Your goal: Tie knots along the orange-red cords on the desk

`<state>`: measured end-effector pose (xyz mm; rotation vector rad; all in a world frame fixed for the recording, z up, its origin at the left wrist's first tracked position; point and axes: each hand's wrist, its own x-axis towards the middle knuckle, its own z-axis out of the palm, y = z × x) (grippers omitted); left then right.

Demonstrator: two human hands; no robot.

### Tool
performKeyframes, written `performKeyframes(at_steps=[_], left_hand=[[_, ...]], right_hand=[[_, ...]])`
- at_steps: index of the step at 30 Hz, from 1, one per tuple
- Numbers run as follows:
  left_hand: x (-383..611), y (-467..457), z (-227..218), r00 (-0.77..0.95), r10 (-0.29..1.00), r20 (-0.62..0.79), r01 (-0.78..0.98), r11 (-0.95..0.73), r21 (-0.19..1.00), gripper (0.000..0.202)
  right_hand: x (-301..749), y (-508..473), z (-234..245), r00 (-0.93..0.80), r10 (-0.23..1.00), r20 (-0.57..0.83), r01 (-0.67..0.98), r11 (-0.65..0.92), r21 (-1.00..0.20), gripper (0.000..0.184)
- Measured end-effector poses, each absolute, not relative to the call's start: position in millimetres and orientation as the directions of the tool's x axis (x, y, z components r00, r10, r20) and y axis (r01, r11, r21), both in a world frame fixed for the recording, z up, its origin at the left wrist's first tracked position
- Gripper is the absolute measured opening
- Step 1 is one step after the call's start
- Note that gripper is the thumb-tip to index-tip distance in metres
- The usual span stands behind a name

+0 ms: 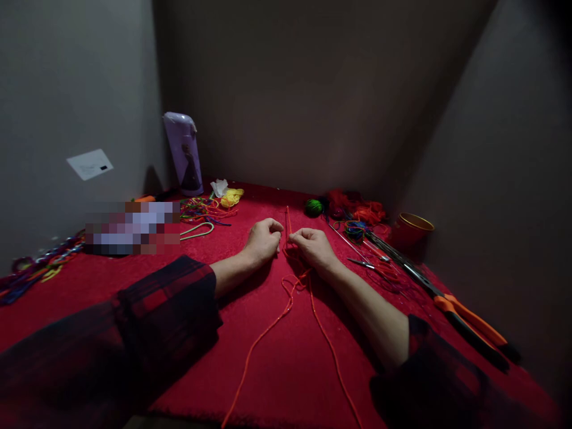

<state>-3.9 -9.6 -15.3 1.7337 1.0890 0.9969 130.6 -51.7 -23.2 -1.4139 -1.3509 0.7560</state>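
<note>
On the table [187, 333], covered in fuzzy red cloth, loose coloured cords [203, 211] lie left, a green yarn ball [313, 207] and an orange cup [413, 229] right, with long orange-handled shears [451, 304] just beside the right forearm. The left hand [263, 239] and right hand [315, 245] rest mid-table, fingers curled closed, pinching a thin orange cord [288, 301] that trails toward the near edge.

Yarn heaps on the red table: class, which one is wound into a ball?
The green yarn, a tight ball beyond the right hand. The yellow yarn and the red-orange heap lie loose.
</note>
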Motion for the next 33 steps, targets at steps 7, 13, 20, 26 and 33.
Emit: performKeyframes(at_steps=[7,13,20,26,33], left_hand=[[-0.8,-11.9,-9.9,0.423,0.884,0.197,0.245,-0.321,0.915,0.010],[-0.7,-10.0,-12.5,0.477,0.858,0.192,0.260,-0.346,0.901,0.011],[-1.2,-8.4,-13.6,0.456,0.866,0.206,0.300,-0.367,0.880,0.011],[-0.6,-13.4,-8.6,0.429,0.889,0.162,0.308,-0.312,0.899,0.012],[-0.2,-23.0,7.8,0.563,0.823,-0.074,0.273,-0.101,0.957,0.018]], right_hand=[[130.4,-52.2,-23.2,0.172,0.968,0.182,0.315,0.121,-0.941,0.032],[130.7,-51.7,-24.0,0.168,0.969,0.178,0.329,0.115,-0.937,0.033],[130.0,-52.0,-21.3,0.173,0.968,0.182,0.340,0.115,-0.933,0.039],[130.7,-51.0,-23.2,0.170,0.968,0.187,0.345,0.119,-0.931,0.037],[131.9,-49.4,-25.2,0.149,0.974,0.170,0.315,0.116,-0.942,0.040]])
